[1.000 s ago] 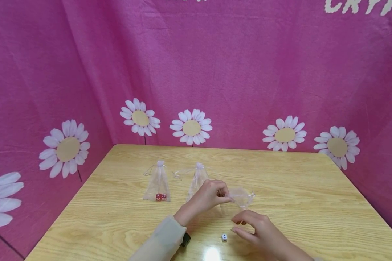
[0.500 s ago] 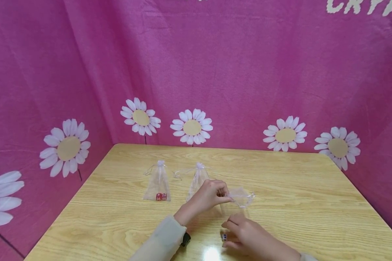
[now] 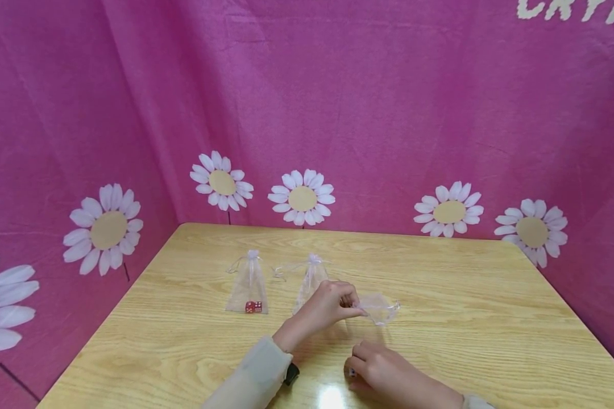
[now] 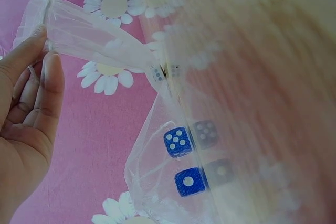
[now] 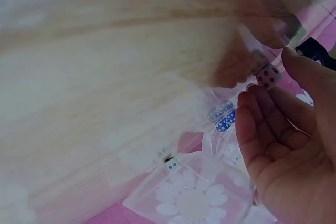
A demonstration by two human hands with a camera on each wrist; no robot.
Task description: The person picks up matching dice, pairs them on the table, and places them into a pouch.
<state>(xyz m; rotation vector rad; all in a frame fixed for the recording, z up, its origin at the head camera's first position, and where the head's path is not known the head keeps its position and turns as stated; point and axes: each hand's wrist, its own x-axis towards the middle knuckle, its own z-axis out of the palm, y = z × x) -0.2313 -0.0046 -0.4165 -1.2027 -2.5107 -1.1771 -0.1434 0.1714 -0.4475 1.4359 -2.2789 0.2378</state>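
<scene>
My left hand (image 3: 327, 309) pinches a sheer pale-pink drawstring pouch (image 3: 380, 308) near its mouth between thumb and fingertips. A white die (image 4: 157, 73) lies toward the pouch's lower end in the left wrist view. My right hand (image 3: 389, 372) curls round another white die (image 5: 269, 76), one with red pips on the face seen in the right wrist view. That die is at the tabletop, between thumb and fingertips, and mostly covered by the fingers in the head view.
Left of the hands lies a pouch (image 3: 245, 287) with red dice (image 3: 253, 307) in it. A second pouch (image 3: 309, 284) with blue dice (image 4: 178, 142) is partly behind my left hand. The wooden table (image 3: 465, 295) meets a pink flowered cloth (image 3: 368, 113) at the back.
My right hand has moved left to the white die, and its fingers have drawn in round it. The left hand keeps its pinch on the pouch in the same spot.
</scene>
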